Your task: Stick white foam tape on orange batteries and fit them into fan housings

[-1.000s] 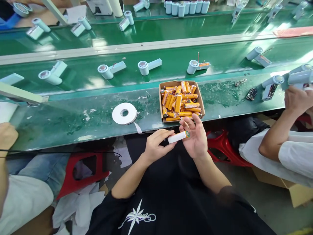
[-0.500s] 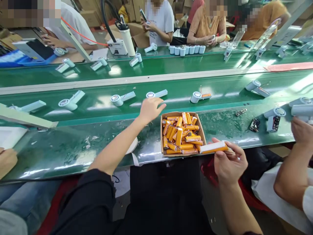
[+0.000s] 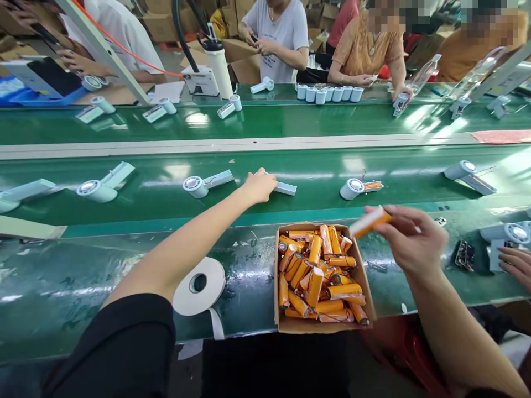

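Two hands are busy: your left hand (image 3: 259, 187) grips a pale fan housing (image 3: 279, 187) on the green belt (image 3: 290, 160). Your right hand (image 3: 415, 239) pinches an orange battery (image 3: 369, 221) above the cardboard box (image 3: 323, 325) of batteries.

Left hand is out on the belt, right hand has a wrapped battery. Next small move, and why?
Probably close the left hand on the pale blue fan housing and draw it back toward the body. The hand already rests on its round head, handle sticking out to the right, while the right hand holds the tape-wrapped orange battery above the battery box.
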The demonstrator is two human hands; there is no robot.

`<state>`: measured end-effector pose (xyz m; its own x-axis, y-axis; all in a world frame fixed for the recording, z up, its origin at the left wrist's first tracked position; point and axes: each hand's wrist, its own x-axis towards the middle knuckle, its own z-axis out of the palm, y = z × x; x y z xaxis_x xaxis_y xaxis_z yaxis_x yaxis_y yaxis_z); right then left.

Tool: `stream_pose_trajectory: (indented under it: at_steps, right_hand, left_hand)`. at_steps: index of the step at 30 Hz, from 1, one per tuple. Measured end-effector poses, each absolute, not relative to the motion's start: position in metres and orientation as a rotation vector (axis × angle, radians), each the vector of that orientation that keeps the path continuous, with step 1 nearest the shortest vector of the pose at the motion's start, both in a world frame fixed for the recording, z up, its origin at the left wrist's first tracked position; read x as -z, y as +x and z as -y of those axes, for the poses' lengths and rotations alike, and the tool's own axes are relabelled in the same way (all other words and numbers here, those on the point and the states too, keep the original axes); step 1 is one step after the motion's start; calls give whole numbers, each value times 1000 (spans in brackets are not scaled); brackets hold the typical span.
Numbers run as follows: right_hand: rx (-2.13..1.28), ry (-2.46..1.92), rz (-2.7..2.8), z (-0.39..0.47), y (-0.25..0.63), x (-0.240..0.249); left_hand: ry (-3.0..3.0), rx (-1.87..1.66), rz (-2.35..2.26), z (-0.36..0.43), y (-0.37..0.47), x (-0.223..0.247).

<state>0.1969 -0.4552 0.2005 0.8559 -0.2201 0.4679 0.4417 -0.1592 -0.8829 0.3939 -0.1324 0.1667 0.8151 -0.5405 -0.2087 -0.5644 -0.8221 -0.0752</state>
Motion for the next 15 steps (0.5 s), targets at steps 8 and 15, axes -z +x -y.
stream_pose_trajectory:
  at_steps: [8,15]
  right_hand:
    - [315,-1919,292,384,343,-180]
    - [224,-2203,329,368,364,-160]
  left_hand:
    - [-2888,-309,-995,144,398,-172]
    - [-2980,-374,-917,156,410,-175]
